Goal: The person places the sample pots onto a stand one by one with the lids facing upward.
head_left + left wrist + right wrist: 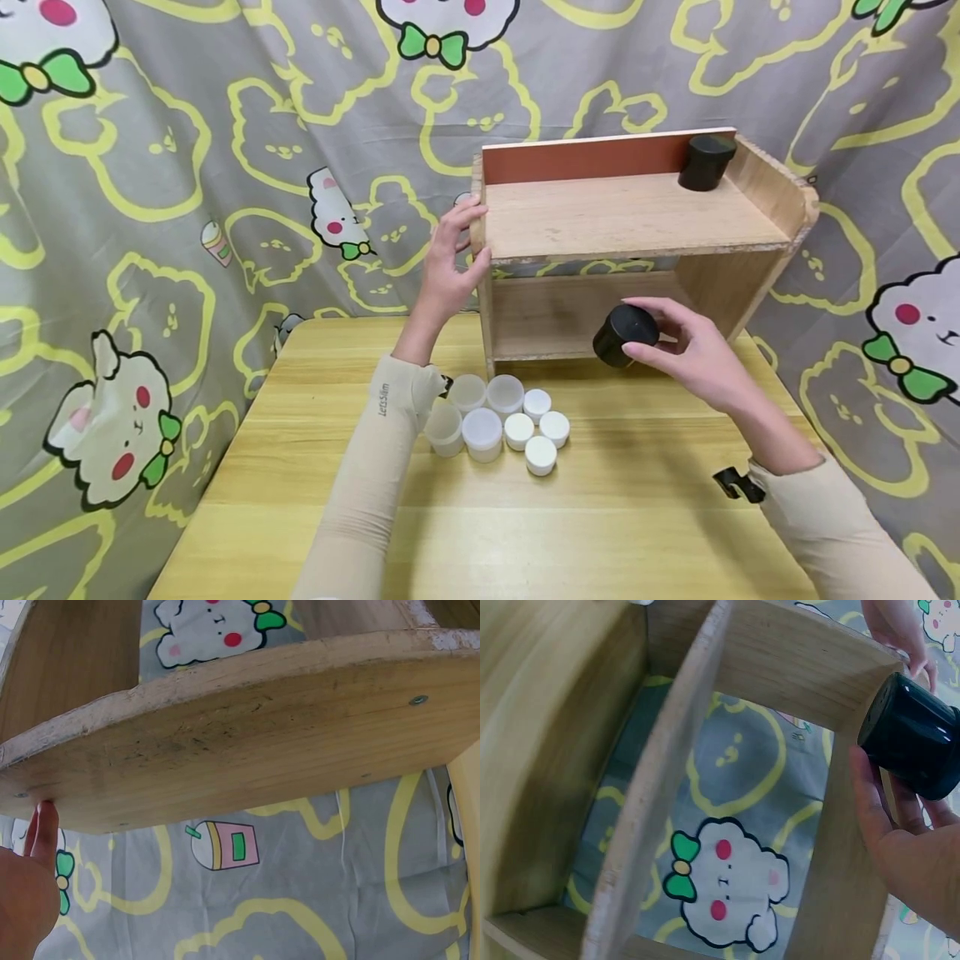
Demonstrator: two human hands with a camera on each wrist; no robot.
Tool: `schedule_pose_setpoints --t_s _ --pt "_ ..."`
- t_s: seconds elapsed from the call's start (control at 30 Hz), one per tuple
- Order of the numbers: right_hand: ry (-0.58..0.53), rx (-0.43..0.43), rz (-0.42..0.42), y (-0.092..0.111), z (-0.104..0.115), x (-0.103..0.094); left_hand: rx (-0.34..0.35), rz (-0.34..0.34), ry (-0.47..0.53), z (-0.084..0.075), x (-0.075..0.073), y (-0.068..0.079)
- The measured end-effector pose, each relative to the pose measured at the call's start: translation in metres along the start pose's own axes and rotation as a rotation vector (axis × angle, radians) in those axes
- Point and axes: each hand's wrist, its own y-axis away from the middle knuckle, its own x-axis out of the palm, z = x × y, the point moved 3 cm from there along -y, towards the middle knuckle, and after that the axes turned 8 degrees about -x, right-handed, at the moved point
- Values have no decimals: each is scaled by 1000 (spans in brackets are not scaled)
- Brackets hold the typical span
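Observation:
In the head view, a small two-tier wooden shelf [600, 218] stands at the back of the table. My left hand [450, 267] rests on its left side panel, thumb near the front edge. In the left wrist view, fingertips touch the panel's outer face [247, 750]. My right hand [693, 354] holds a black jar [626, 333] between thumb and fingers, tilted, in front of the lower tier. The right wrist view shows the jar's glossy side [915, 739] held apart from the wood. A second black jar [705, 162] stands at the top tier's right end.
On the wooden table [480, 533], left of the right hand, sit several frosted plastic tubs [482, 433] beside several small white lidded jars [541, 455]. A patterned grey curtain [247, 208] hangs behind the table and shelf.

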Motion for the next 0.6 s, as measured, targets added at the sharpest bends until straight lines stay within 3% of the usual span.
schedule_pose_setpoints --t_s 0.2,0.47,0.6 --pt "41 20 -33 -6 13 -12 7 -7 0 -5 0 0" --pt "92 11 -89 -15 31 -34 -10 -10 32 -37 -5 5" --pt "120 27 -125 -19 34 -46 -19 -7 35 -38 -5 6"
